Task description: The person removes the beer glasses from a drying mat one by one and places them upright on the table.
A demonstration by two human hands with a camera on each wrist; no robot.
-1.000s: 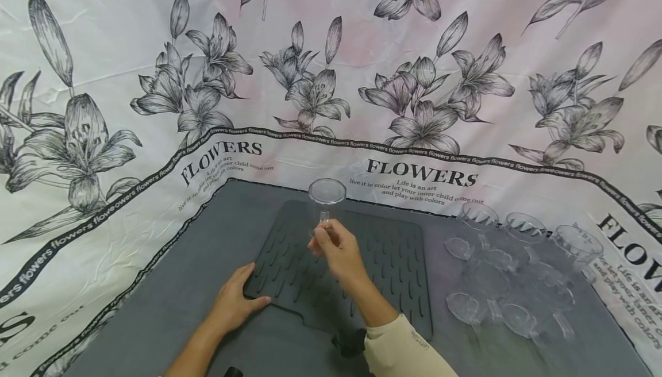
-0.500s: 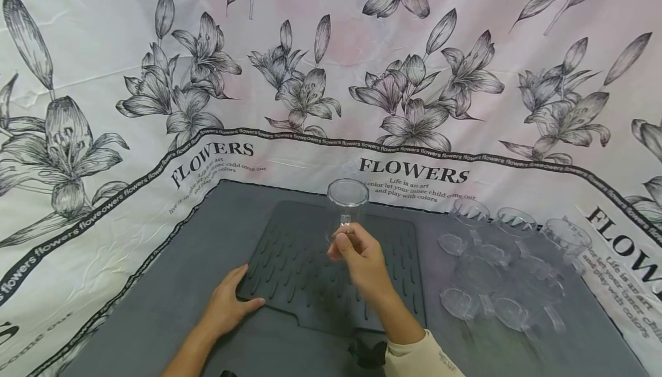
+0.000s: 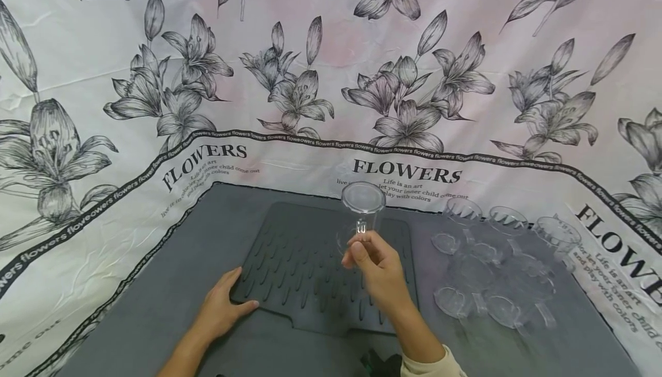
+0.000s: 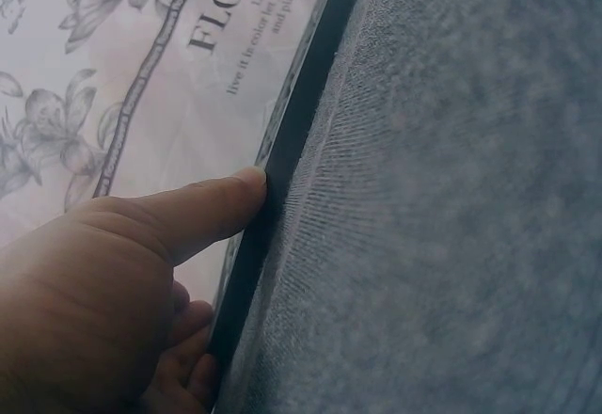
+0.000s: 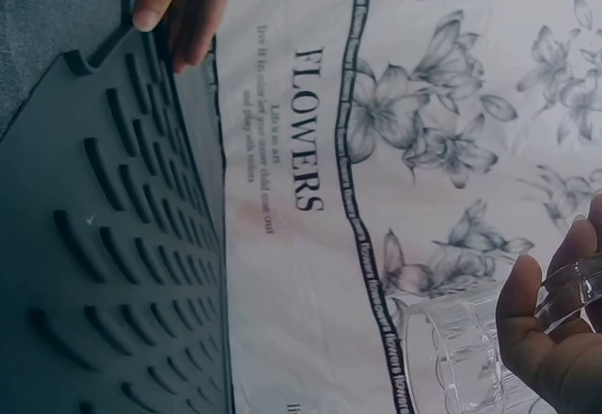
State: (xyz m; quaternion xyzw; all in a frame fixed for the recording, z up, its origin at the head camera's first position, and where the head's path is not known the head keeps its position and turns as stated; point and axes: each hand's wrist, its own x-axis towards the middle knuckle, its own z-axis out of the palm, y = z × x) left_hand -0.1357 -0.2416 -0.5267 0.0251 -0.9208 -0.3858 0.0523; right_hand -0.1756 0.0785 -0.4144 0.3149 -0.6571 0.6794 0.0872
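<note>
My right hand (image 3: 380, 270) pinches the handle of a clear mug (image 3: 364, 197), holding it up over the back right part of a dark ridged drying mat (image 3: 310, 262). In the right wrist view the mug (image 5: 451, 353) shows transparent walls, with fingers around its handle; which end faces up I cannot tell. At the mat's front left corner rests my left hand (image 3: 219, 308), fingers along the left side and thumb at the front edge. The left wrist view has that thumb straight against the mat's dark edge (image 4: 306, 113).
Several clear mugs (image 3: 452, 301) stand grouped on the right of the grey tabletop (image 3: 155, 308), overlapping in view. Behind and beside the table hangs a white cloth (image 3: 289, 164) printed with flowers and lettering. A dark object (image 3: 383, 362) sits by the right wrist.
The right hand has moved right with the mug, from over the mat's middle toward its right side. The left hand stays at the mat's corner. The head view has shifted slightly to the right.
</note>
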